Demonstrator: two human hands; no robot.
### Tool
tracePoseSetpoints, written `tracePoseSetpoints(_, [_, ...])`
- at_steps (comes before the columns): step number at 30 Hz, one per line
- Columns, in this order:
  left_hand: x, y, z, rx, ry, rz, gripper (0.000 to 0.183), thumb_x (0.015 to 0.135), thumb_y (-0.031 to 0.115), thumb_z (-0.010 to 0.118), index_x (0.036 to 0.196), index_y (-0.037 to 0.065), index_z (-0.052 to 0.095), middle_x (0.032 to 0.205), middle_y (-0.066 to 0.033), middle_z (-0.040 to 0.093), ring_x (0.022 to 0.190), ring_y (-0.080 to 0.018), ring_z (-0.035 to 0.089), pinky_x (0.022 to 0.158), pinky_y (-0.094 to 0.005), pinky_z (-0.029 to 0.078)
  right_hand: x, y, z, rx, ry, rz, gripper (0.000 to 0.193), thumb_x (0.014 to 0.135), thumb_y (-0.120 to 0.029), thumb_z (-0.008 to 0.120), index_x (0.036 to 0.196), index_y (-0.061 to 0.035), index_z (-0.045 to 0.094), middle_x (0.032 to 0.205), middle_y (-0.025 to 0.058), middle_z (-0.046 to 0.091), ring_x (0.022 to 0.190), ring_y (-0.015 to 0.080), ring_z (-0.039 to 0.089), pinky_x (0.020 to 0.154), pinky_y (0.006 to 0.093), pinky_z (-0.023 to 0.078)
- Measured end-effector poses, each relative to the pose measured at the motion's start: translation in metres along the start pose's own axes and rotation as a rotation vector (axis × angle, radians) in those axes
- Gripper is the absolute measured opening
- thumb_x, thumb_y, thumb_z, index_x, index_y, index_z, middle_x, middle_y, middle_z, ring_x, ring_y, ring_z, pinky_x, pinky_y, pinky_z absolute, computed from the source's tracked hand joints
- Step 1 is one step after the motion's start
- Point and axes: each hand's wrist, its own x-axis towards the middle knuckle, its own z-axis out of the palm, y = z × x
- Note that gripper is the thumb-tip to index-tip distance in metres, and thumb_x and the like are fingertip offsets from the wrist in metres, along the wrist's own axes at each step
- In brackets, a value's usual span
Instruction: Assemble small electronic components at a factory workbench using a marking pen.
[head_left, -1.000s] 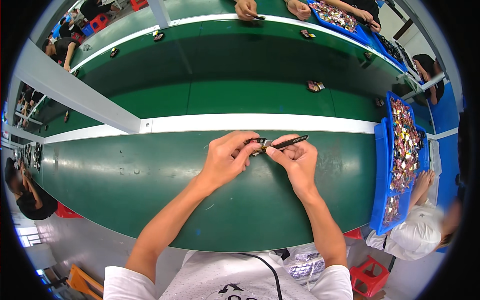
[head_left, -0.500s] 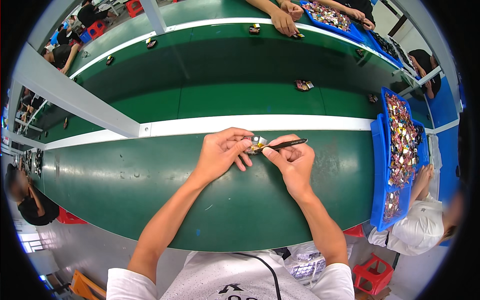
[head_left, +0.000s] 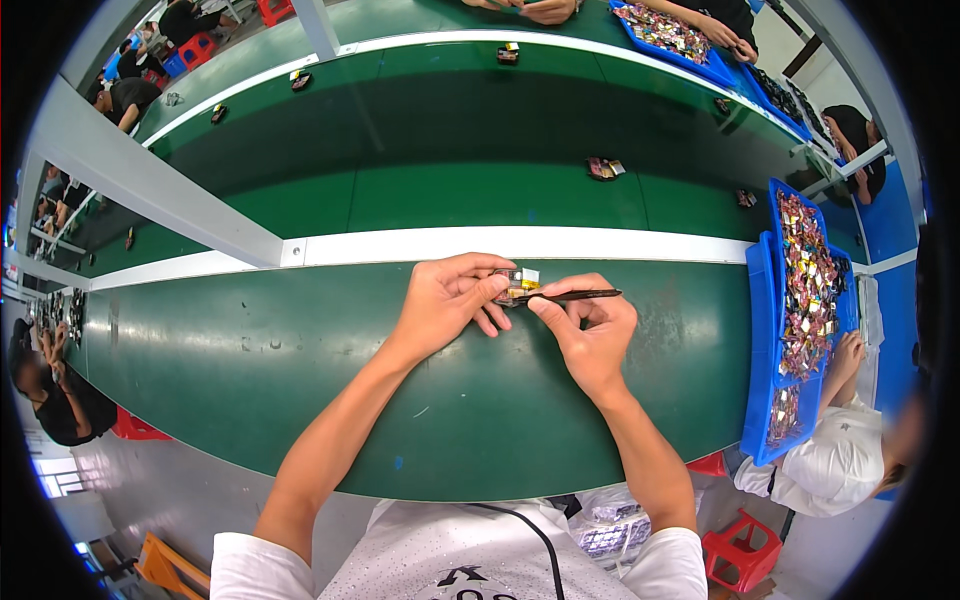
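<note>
Over the near green tabletop [head_left: 300, 390], my left hand [head_left: 437, 305] pinches a small electronic assembly [head_left: 518, 284] between thumb and fingers. The assembly is dark, with yellow parts and a pale silvery tab standing out at its far side. Slim black tweezers [head_left: 592, 294] lie in my right hand [head_left: 595, 338], gripped between thumb and index finger. Their tip end points left and meets the near right side of the assembly. My thumb and the small size hide exactly what the tips touch.
Beyond a white rail [head_left: 400, 246] runs a green belt [head_left: 450, 200] carrying several similar assemblies, one of them [head_left: 604, 168] fairly near. Blue trays [head_left: 757, 340] heaped with small parts stand at the right, beside a person in white [head_left: 830, 455]. A grey post [head_left: 160, 180] slants across the left.
The tweezers have rolled and lie flatter, their right hand slightly lower. The assembly is tilted a little differently in my left hand. Across the belt, a person's hands have drawn back.
</note>
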Motion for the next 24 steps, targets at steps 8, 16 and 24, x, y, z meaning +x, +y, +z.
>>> tracePoseSetpoints(8, [-0.0001, -0.0015, -0.0011, -0.015, -0.005, -0.005, 0.027, 0.102, 0.008, 0.064, 0.123, -0.009, 0.067, 0.093, -0.0157, 0.073, 0.069, -0.0220, 0.074, 0.055, -0.0289, 0.061, -0.0008, 0.0030, -0.0001, -0.014, -0.019, 0.004, 0.014, 0.081, 0.004, 0.082, 0.092, -0.0014, 0.076, 0.058, -0.0087, 0.049, 0.049, -0.0018, 0.033, 0.047, 0.0212, 0.022])
tracePoseSetpoints(16, [-0.0009, -0.0010, -0.0012, 0.015, 0.008, 0.000, 0.024, 0.102, 0.007, 0.064, 0.119, -0.008, 0.070, 0.090, -0.0158, 0.073, 0.065, -0.0204, 0.073, 0.055, -0.0287, 0.062, 0.0000, 0.0004, -0.0010, 0.008, -0.037, 0.034, 0.013, 0.082, 0.003, 0.083, 0.091, -0.0010, 0.075, 0.058, -0.0090, 0.049, 0.048, -0.0021, 0.033, 0.047, 0.0203, 0.022])
tracePoseSetpoints(24, [-0.0004, -0.0013, -0.0021, 0.048, 0.007, -0.023, 0.023, 0.101, 0.006, 0.065, 0.117, -0.009, 0.070, 0.086, -0.0152, 0.073, 0.062, -0.0199, 0.073, 0.053, -0.0288, 0.061, 0.0013, -0.0010, -0.0035, -0.022, -0.094, 0.038, 0.015, 0.082, 0.004, 0.082, 0.093, -0.0004, 0.074, 0.060, -0.0086, 0.052, 0.048, -0.0023, 0.034, 0.047, 0.0202, 0.022])
